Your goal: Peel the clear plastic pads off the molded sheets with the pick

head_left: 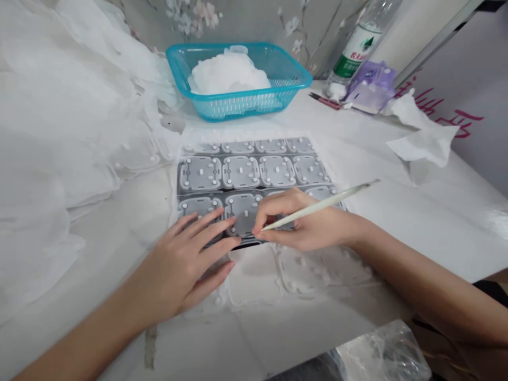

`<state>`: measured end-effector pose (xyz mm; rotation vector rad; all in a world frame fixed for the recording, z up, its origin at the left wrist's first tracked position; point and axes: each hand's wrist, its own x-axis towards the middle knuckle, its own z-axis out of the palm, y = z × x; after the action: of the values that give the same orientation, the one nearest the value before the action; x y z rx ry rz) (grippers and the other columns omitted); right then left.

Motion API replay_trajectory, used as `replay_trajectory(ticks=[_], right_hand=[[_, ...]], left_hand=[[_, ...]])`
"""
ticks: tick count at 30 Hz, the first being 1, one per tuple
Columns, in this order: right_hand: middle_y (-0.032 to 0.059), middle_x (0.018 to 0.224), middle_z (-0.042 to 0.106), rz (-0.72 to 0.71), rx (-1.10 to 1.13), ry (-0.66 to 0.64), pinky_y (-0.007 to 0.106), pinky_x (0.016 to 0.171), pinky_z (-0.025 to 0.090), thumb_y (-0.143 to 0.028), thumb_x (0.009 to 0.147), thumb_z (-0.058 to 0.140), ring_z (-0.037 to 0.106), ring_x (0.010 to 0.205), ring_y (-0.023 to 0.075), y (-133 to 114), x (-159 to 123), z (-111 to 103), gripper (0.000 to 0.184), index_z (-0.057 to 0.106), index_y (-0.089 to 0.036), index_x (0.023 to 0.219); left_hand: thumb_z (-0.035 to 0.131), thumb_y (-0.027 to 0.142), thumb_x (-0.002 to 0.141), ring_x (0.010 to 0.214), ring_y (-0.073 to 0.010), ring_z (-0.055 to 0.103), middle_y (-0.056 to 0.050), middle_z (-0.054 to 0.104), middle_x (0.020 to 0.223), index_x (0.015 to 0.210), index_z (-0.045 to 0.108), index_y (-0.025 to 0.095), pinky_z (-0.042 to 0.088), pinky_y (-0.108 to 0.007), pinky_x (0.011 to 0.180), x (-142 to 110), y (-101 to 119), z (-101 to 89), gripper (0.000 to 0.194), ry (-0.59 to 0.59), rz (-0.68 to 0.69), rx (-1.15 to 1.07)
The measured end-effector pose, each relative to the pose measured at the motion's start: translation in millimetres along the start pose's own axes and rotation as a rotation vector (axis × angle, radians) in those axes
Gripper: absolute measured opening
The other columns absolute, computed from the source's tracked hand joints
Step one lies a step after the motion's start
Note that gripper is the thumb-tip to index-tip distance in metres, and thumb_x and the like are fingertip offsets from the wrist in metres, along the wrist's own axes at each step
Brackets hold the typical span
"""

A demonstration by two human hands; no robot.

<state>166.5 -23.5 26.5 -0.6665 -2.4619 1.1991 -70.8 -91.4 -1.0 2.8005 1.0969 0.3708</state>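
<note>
A translucent sheet [240, 172] with rows of rounded-square shapes lies on the table, part of it over a dark backing. My left hand [190, 259] rests flat on its left side, fingers spread, holding nothing. My right hand [301, 222] is closed in a pen grip around a slender white pen-shaped tool [317, 207]. The tool's thin tip touches or hovers at the lower edge of one square, just right of my left fingertips; which of the two I cannot tell. Nearer to me, a pale square area [254, 275] shows between frosted squares of the sheet.
Frosted plastic sheets [59, 132] are heaped on the left. Behind the work stands a blue basket [254, 106] holding white pieces. At back right are small red-handled snips [325, 100], a water bottle [355, 53], a purple packet [371, 87] and crumpled white tissue [426, 135].
</note>
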Motion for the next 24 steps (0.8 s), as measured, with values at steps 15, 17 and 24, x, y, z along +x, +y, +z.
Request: replay_trajectory(ticks=[15, 17, 24], right_hand=[[0.0019, 0.078, 0.062, -0.027, -0.144, -0.049, 0.022, 0.064, 0.038, -0.006, 0.079, 0.052, 0.055, 0.073, 0.0115, -8.3, 0.5, 0.9, 0.013, 0.061, -0.015, 0.081], [0.0017, 0.077, 0.061, -0.028, -0.167, -0.098, 0.022, 0.063, 0.037, -0.005, 0.079, 0.051, 0.054, 0.072, 0.0112, -12.1, 0.5, -4.8, 0.014, 0.061, -0.015, 0.081], [0.0004, 0.076, 0.065, 0.081, -0.129, -0.153, 0.021, 0.060, 0.038, -0.004, 0.077, 0.054, 0.056, 0.068, 0.0099, -12.2, 1.3, -15.6, 0.013, 0.061, -0.015, 0.076]], left_hand=[[0.051, 0.028, 0.087, 0.128, -0.0265, 0.042, -0.005, 0.056, 0.128, 0.114, 0.057, 0.025, 0.041, -0.044, 0.096, 3.7, 0.7, -0.3, 0.028, 0.021, 0.016, -0.002], [0.051, 0.028, 0.087, 0.126, -0.0271, 0.044, -0.005, 0.058, 0.127, 0.112, 0.059, 0.024, 0.043, -0.044, 0.094, 5.7, 2.3, -0.9, 0.027, 0.024, 0.010, 0.016], [0.052, 0.029, 0.085, 0.125, -0.0281, 0.045, -0.006, 0.058, 0.125, 0.106, 0.061, 0.023, 0.043, -0.045, 0.095, 7.3, 6.8, -1.1, 0.023, 0.036, -0.040, 0.002]])
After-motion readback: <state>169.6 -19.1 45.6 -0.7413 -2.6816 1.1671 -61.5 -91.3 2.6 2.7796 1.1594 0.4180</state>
